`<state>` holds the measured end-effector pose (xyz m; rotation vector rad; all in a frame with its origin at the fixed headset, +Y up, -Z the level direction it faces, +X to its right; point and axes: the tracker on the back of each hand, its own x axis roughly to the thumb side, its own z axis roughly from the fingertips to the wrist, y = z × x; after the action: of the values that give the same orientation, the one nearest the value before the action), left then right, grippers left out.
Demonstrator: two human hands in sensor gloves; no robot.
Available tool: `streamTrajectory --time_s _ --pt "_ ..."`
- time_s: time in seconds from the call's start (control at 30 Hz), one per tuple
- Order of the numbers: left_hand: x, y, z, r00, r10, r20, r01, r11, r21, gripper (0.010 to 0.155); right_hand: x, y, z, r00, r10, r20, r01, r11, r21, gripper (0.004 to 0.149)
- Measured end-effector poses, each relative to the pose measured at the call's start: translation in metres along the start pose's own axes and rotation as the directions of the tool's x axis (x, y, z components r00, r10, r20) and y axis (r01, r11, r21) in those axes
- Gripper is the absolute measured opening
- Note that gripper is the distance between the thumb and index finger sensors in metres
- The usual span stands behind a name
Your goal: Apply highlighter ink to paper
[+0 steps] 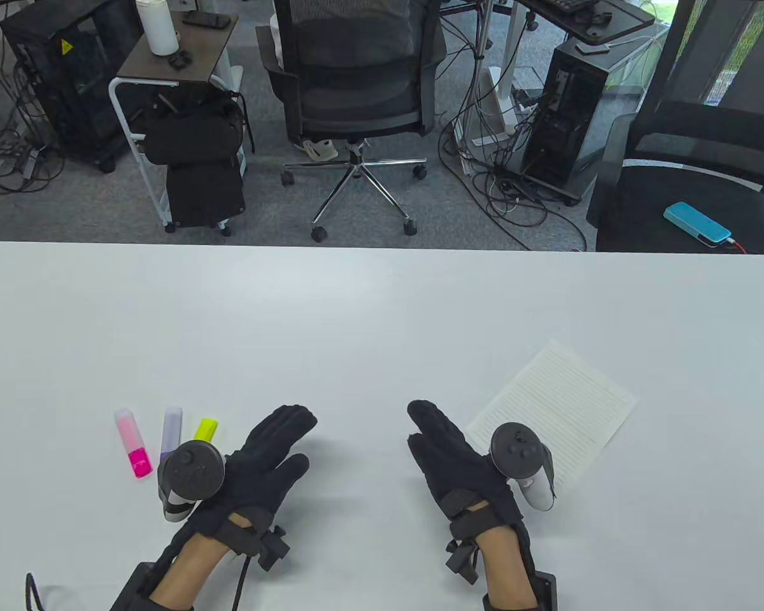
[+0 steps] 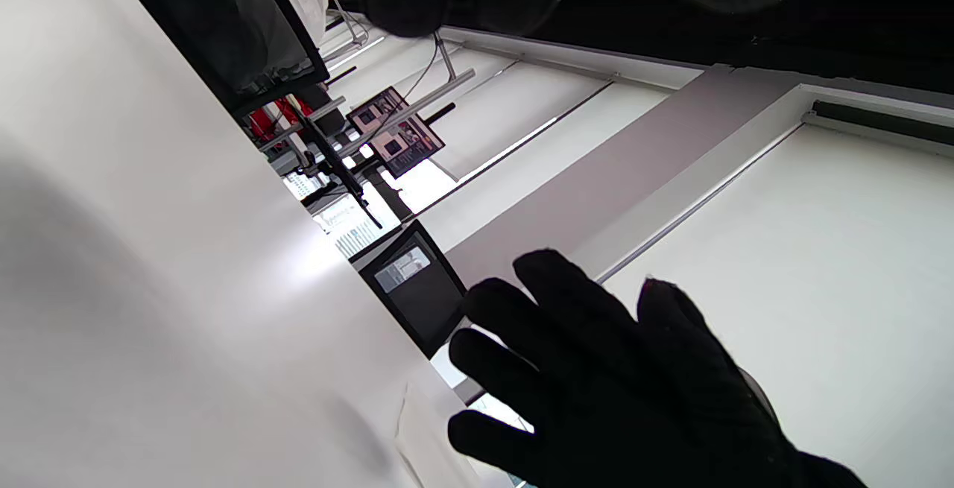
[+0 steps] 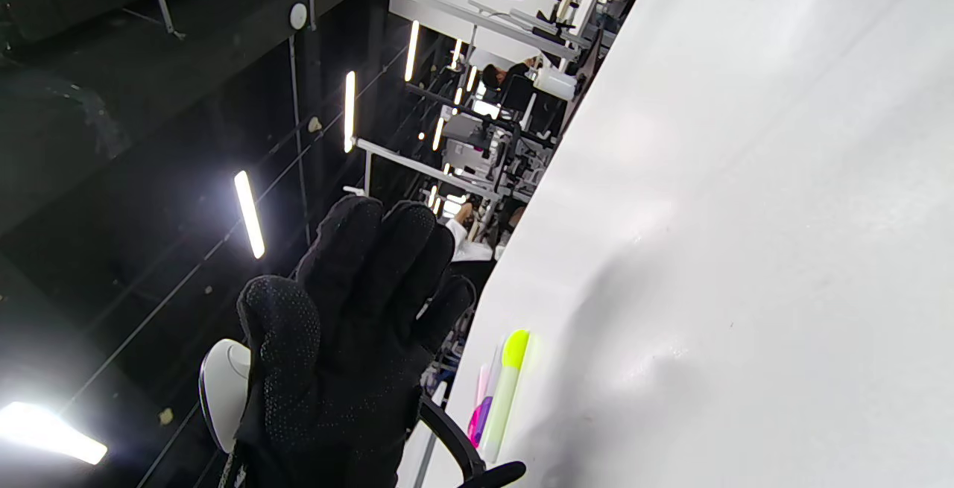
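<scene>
- A white counter (image 1: pixel 369 318) fills the lower part of the table view; two hands in black sensor gloves come in from six o'clock, each with a tracker strapped to its back.
- The left hand (image 1: pixel 264 455) lies low over the counter at about seven o'clock, fingers straight and loosely together, pointing toward one o'clock. It holds nothing.
- The right hand (image 1: pixel 452 455) sits at about five o'clock, fingers straight and close together, pointing toward eleven o'clock. It too holds nothing.
- Three highlighters lie side by side just at nine o'clock of the left hand: a pink highlighter (image 1: pixel 134 452) outermost, a purple highlighter (image 1: pixel 171 433) in the middle, and a yellow highlighter (image 1: pixel 206 430) nearest the hand. The left tracker hides the near ends of the purple and yellow ones.
- A lined sheet of paper (image 1: pixel 560 401) lies turned at an angle at about two o'clock of the right hand, its near corner under that hand's tracker.
- No ink shows on the paper, so the job looks to be at its start, with picking up a pen the likely first step.
- To do that well, I would think the left hand should take the yellow highlighter, the nearest, by its barrel without knocking the other two.
- The cap must come off before marking; whether any cap is loose cannot be told from here.
- The sheet looks light and may slide, so the free hand pressing it flat would help.
</scene>
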<state>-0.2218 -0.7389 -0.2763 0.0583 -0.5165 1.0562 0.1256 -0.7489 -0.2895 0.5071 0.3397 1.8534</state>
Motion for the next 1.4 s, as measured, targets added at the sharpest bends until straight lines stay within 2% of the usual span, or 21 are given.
streamTrajectory --time_s 0.4,0.63,0.77,0.83,0.9,0.97,1.0,1.07,1.13,1.17,1.2,1.27,1.37,1.4 --pt "-0.009 0.001 -0.002 1.0 -0.003 -0.02 0.003 1.0 0.023 0.074 0.001 -0.003 0.002 1.0 -0.002 0.018 0.002 1.0 -0.018 0.067" --pt "-0.013 0.007 -0.002 1.0 0.003 -0.026 -0.001 0.998 0.063 0.074 0.011 0.001 0.002 0.994 0.038 0.106 -0.033 0.999 -0.042 0.067" --pt "-0.014 0.008 -0.001 1.0 0.01 -0.028 -0.008 0.997 0.07 0.074 0.013 0.0 0.004 0.992 0.056 0.11 -0.05 0.997 -0.058 0.067" --pt "-0.013 0.008 -0.001 0.999 0.014 -0.028 -0.012 0.997 0.07 0.074 0.013 -0.005 0.007 0.992 0.086 0.087 -0.076 0.99 -0.119 0.068" --pt "-0.013 0.008 -0.001 1.0 0.008 -0.028 -0.006 0.998 0.07 0.074 0.012 -0.015 0.014 0.988 0.155 0.0 -0.151 0.962 -0.225 0.07" --pt "-0.012 0.008 -0.001 1.0 0.003 -0.026 -0.001 0.998 0.07 0.074 0.01 -0.03 0.026 0.965 0.221 -0.139 -0.257 0.9 -0.353 0.072" --pt "-0.013 0.008 0.0 1.0 0.004 -0.024 -0.003 0.997 0.071 0.073 0.008 -0.04 0.034 0.942 0.233 -0.242 -0.319 0.845 -0.429 0.071" --pt "-0.013 0.007 0.0 1.0 0.009 -0.022 -0.007 0.997 0.073 0.073 -0.001 -0.061 0.051 0.871 0.181 -0.456 -0.426 0.742 -0.517 0.071" --pt "-0.012 0.008 0.0 1.0 0.002 -0.018 -0.001 0.997 0.072 0.073 -0.012 -0.077 0.062 0.811 0.107 -0.575 -0.478 0.687 -0.547 0.067" --pt "-0.012 0.008 0.0 1.0 -0.001 -0.017 0.002 0.997 0.073 0.073 -0.022 -0.088 0.068 0.762 0.031 -0.647 -0.496 0.671 -0.552 0.065" --pt "-0.012 0.008 0.0 1.0 -0.001 -0.017 0.002 0.997 0.073 0.073 -0.026 -0.091 0.069 0.743 0.005 -0.669 -0.498 0.672 -0.548 0.066" --pt "-0.012 0.009 -0.001 1.0 0.002 -0.018 -0.001 0.997 0.077 0.072 -0.041 -0.1 0.072 0.627 -0.083 -0.774 -0.515 0.701 -0.493 0.069" --pt "-0.014 0.01 -0.001 1.0 0.009 -0.025 -0.007 0.997 0.079 0.072 -0.061 -0.109 0.068 0.446 -0.119 -0.887 -0.541 0.753 -0.373 0.073" --pt "-0.014 0.011 -0.001 1.0 0.009 -0.026 -0.007 0.997 0.081 0.072 -0.064 -0.11 0.067 0.42 -0.114 -0.9 -0.549 0.758 -0.353 0.073"
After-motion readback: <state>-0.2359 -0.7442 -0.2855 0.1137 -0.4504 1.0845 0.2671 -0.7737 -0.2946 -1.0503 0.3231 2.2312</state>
